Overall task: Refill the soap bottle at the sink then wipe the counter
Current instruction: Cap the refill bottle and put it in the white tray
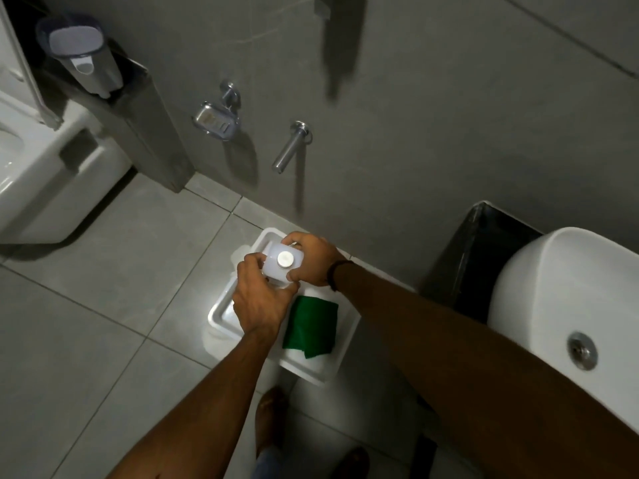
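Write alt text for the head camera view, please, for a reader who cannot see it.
Both hands, left hand and right hand, grip a white capped bottle over a white tray on the tiled floor. A green cloth lies in the tray; a white sink is at right.

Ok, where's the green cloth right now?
The green cloth lies in the white tray on the floor, just right of the left hand, below the held bottle.

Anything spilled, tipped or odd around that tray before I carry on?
No spill shows. The white tray sits on the floor tiles, not a counter, with the green cloth in it. Both the left hand and right hand grip the capped white bottle upright.
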The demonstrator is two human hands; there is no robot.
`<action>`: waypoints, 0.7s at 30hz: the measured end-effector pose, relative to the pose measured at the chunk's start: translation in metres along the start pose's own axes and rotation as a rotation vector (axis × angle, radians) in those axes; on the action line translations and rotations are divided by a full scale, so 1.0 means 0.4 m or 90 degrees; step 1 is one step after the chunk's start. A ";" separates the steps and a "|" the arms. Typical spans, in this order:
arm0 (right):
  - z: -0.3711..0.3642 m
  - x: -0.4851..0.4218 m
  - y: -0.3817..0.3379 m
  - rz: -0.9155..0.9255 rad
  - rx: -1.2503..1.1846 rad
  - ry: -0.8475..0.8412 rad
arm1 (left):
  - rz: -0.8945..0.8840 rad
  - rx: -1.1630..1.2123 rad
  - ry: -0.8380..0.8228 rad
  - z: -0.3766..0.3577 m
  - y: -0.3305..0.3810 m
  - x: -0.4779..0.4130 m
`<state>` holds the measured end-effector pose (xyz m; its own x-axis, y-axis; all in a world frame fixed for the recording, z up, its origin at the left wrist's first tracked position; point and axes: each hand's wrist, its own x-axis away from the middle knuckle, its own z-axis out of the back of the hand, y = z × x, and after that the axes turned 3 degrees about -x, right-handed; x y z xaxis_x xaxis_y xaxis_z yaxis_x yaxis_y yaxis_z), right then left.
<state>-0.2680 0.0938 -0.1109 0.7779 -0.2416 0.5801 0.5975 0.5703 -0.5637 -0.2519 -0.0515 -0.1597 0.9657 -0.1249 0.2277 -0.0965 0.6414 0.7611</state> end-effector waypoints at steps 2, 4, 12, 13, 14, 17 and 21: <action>-0.011 0.021 0.014 0.001 -0.019 0.018 | -0.007 0.007 0.008 -0.004 -0.002 0.001; -0.023 0.048 0.028 -0.006 -0.062 0.056 | -0.007 0.003 0.007 -0.006 -0.005 0.001; -0.116 0.295 0.068 -0.046 -0.371 0.254 | 0.025 -0.110 -0.001 0.055 0.026 0.070; -0.135 0.346 0.081 -0.059 -0.406 0.266 | 0.018 -0.120 0.000 0.067 0.040 0.104; -0.154 0.404 0.099 -0.072 -0.439 0.279 | -0.002 -0.121 -0.007 0.076 0.056 0.150; -0.217 0.590 0.184 -0.131 -0.504 0.323 | -0.122 -0.091 -0.111 0.074 0.098 0.325; -0.270 0.848 0.358 -0.271 -0.505 0.446 | -0.242 -0.030 -0.321 0.008 0.157 0.559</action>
<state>0.1025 0.0087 -0.0583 0.2715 -0.8237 0.4978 0.5992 -0.2601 -0.7572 -0.0429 -0.0417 -0.0592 0.6974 -0.6842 0.2135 0.2531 0.5138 0.8197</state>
